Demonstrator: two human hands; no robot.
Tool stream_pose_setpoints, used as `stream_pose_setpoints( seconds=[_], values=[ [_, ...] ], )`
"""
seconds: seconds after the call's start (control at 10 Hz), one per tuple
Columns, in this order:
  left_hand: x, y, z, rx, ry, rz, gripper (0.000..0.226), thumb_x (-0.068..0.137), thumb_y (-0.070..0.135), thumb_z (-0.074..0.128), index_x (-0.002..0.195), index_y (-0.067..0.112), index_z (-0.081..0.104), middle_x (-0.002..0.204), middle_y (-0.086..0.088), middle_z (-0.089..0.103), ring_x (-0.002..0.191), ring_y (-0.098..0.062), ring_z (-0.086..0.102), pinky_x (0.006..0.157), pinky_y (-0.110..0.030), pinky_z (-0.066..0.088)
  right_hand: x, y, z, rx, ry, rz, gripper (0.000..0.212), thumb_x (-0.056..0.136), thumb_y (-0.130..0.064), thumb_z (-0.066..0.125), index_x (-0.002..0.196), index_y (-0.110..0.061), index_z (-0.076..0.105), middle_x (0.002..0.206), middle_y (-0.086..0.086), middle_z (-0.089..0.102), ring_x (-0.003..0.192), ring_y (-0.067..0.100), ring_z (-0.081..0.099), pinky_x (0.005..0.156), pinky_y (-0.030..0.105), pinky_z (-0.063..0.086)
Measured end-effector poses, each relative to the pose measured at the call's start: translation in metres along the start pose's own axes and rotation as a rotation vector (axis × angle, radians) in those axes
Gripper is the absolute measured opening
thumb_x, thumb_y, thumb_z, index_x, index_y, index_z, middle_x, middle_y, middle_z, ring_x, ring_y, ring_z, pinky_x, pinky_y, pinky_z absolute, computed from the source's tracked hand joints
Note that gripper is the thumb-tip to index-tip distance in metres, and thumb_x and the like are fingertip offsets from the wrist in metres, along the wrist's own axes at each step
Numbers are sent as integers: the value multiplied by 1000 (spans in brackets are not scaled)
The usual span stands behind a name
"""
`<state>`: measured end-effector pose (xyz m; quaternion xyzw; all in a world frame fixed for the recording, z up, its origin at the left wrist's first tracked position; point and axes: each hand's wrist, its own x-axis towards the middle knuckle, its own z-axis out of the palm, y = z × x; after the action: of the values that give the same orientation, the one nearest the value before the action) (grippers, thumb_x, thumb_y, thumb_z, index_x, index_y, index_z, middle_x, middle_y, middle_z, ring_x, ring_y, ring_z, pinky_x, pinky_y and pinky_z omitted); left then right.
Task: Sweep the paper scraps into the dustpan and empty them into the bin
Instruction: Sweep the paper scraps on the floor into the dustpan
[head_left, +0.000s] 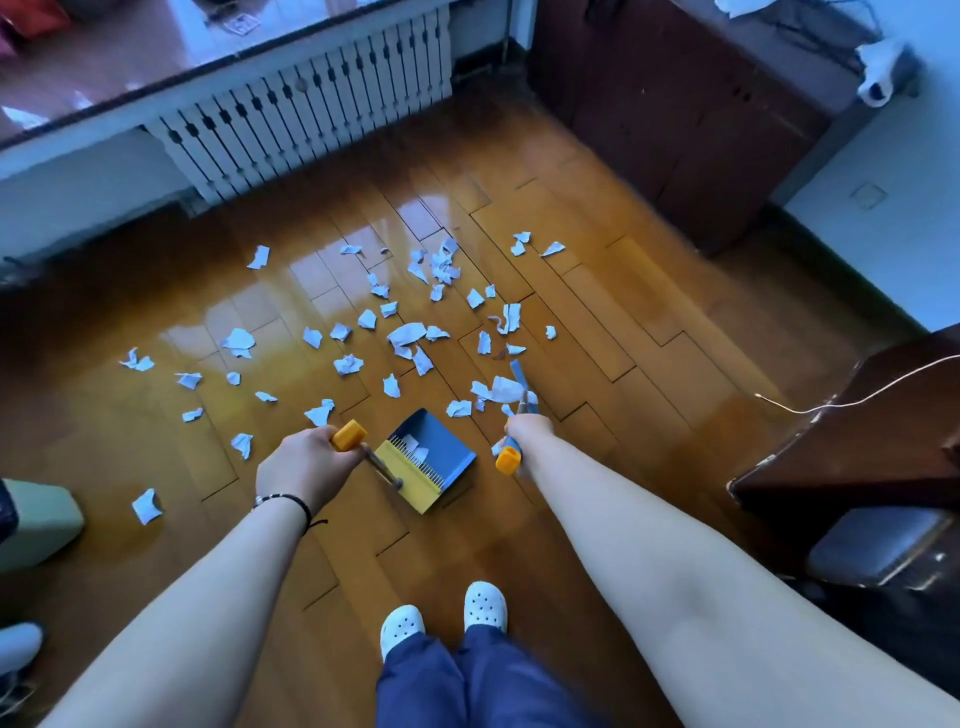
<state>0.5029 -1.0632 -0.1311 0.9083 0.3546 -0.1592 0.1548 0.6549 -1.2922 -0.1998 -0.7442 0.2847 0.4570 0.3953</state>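
Note:
Several white paper scraps (410, 332) lie scattered over the wooden floor (597, 322) ahead of me. A blue and yellow dustpan (441, 457) rests on the floor between my hands, its mouth facing the scraps, with one scrap inside. My left hand (306, 462) grips the dustpan's yellow-capped handle (349, 435). My right hand (527, 434) grips the broom handle (508, 460), also yellow-capped. The broom's blue head (519, 375) touches a cluster of scraps just right of the pan's mouth.
A white radiator (311, 109) runs under the window sill at the back. A dark wooden cabinet (691, 104) stands at the back right, a dark table and stool (878, 540) at the right. A pale green bin (36, 519) sits at the left edge.

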Motion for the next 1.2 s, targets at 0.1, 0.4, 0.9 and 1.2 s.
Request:
stream_pose_setpoints(
  seconds=[0.1, 0.4, 0.9, 1.2],
  values=[
    [8, 5, 3, -8, -7, -13, 40, 87, 68, 56, 91, 28, 63, 79, 5, 65, 73, -17, 61, 53, -25, 43, -7, -5, -2, -50, -4, 0, 10, 100, -9, 44, 110, -7, 45, 71, -1, 44, 59, 13, 43, 48, 19, 37],
    [18, 25, 20, 25, -20, -15, 37, 91, 62, 55, 91, 25, 63, 77, 2, 64, 72, -20, 61, 54, -26, 44, 3, 33, 5, -468, -156, -40, 21, 99, -14, 47, 117, -3, 50, 75, 7, 56, 69, 21, 61, 61, 25, 49],
    [15, 9, 12, 29, -2, 32, 41, 90, 61, 58, 91, 20, 63, 78, -2, 64, 72, -23, 61, 57, -31, 50, -33, 26, -30, -446, -179, -90, 8, 97, -10, 52, 94, -4, 56, 72, 13, 54, 48, 20, 51, 49, 28, 48],
    [8, -11, 0, 131, -16, 144, 37, 89, 62, 58, 96, 25, 59, 81, 1, 64, 74, -20, 62, 54, -27, 46, -49, 55, -3, -81, -94, -33, 24, 97, -5, 50, 120, -1, 55, 68, 12, 54, 48, 20, 51, 44, 28, 46]
  ],
)
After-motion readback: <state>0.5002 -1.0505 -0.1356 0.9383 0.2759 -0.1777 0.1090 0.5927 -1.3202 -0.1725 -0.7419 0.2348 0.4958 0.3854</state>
